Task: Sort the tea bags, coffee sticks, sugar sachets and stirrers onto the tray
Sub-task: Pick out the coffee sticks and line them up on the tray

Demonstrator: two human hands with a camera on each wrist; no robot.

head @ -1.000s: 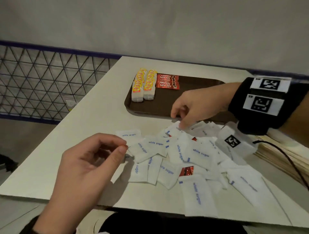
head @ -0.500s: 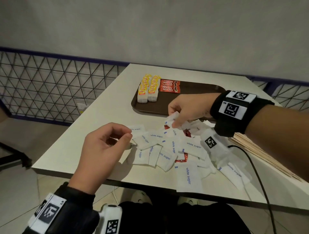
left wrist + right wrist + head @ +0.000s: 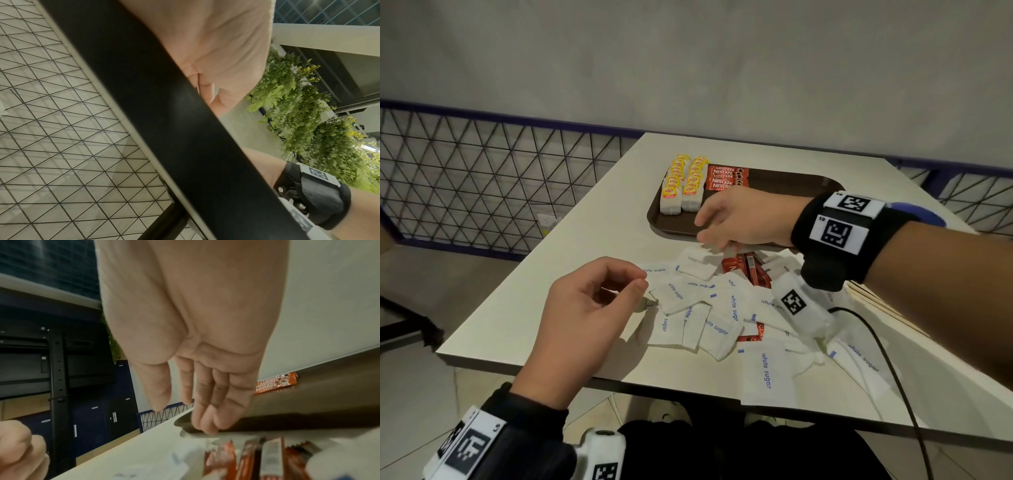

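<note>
A brown tray (image 3: 784,185) at the far side carries two rows of yellow-tagged tea bags (image 3: 681,186) and red coffee sticks (image 3: 726,178). In front of it lies a heap of white sugar sachets (image 3: 722,308), with more red coffee sticks (image 3: 748,270) showing among them. My right hand (image 3: 709,233) hangs over the tray's near rim, just above those sticks. Its fingers (image 3: 205,423) point down and hold nothing. My left hand (image 3: 640,281) hovers at the heap's left edge, loosely curled and empty. Wooden stirrers (image 3: 883,308) lie partly under my right forearm.
A black cable (image 3: 876,342) runs from the right wrist across the sachets to the table's near edge. One sachet (image 3: 767,373) lies close to that edge. A wire mesh fence (image 3: 482,178) stands to the left of the table.
The right hand has let go of the sugar sachet it pinched half a second ago; it now lies on the heap. Red coffee sticks under that hand are now uncovered. The left hand stayed put.
</note>
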